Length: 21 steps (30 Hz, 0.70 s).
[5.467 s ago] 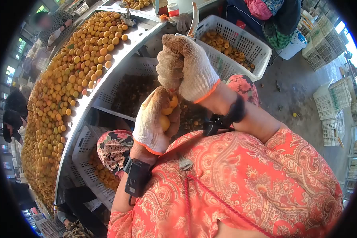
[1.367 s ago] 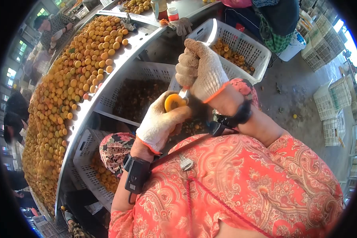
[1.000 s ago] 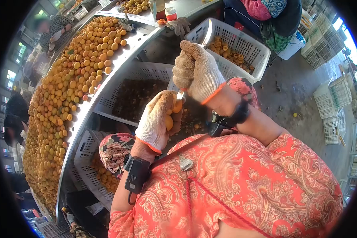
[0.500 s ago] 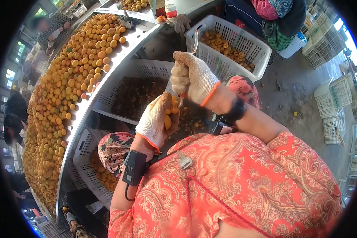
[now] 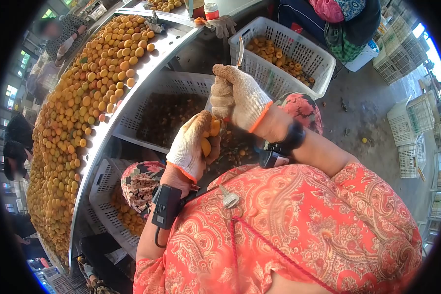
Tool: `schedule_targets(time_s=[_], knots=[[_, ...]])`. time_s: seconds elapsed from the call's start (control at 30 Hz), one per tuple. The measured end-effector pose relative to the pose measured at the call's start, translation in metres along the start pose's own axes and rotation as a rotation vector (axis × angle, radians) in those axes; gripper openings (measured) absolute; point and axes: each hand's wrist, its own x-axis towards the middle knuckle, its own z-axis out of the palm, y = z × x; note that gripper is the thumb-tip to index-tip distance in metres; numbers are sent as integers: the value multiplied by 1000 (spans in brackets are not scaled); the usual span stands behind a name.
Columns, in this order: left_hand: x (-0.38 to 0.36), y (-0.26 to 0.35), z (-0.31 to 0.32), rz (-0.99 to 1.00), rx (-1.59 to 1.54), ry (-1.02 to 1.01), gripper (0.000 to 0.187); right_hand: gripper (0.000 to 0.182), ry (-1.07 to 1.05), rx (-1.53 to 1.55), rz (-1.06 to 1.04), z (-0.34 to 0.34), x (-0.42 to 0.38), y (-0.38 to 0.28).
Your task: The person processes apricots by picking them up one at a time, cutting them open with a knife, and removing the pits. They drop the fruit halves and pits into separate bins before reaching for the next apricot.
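My left hand [image 5: 190, 142], in a soiled white knit glove with an orange cuff, is closed around yellow-orange apricots [image 5: 206, 146]. At least two fruits show between its fingers. My right hand [image 5: 240, 95], gloved the same way, makes a fist around a thin metal tool [image 5: 241, 51]. The tool's curved end sticks up above the fist, and its lower end is hidden by the fist and fruit. Both hands are close together, the right just above the apricots. Beneath them is a white crate [image 5: 127, 128] with dark apricot pits inside.
A curved metal table [image 5: 149, 63] at left bears a heap of apricots [image 5: 78, 112]. One white crate [image 5: 284, 39] with halved fruit stands ahead; another crate [image 5: 100, 196] is at lower left. A grey glove [image 5: 224, 27] lies on the table's edge. Co-workers sit beyond.
My left hand has risen slightly with the apricots toward my right fist. The metal tip that showed below the right fist is now mostly hidden.
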Motion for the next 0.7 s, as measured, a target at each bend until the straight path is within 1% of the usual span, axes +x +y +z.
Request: schedule_targets(time_s=[0.13,0.2,0.23,0.3,0.33,0.4,0.5,0.7], knots=[[-3,1,1,4,4,6,29,40,-48,22,4,2,-3,-1],[-1,2,-5,37,58,-168,27,40,-42,-1,-7,7,-8,-2],[-3,2,-3,38,60,-167,27,40,-43,0,-7,7,-8,-2],[-8,3,5,7,29,-41,26,40,-55,16,12,6,-7,-2],[-7,2,3,10,32,-41,26,40,-58,17,10,7,-8,-2],[-4,1,-3,6,54,-108,26,40,0,-15,-16,11,-12,-1],[-8,2,2,14,82,-84,26,40,-65,16,8,5,-8,0],[-8,-2,1,41,100,-68,28,39,-17,-27,10,8,-12,0]])
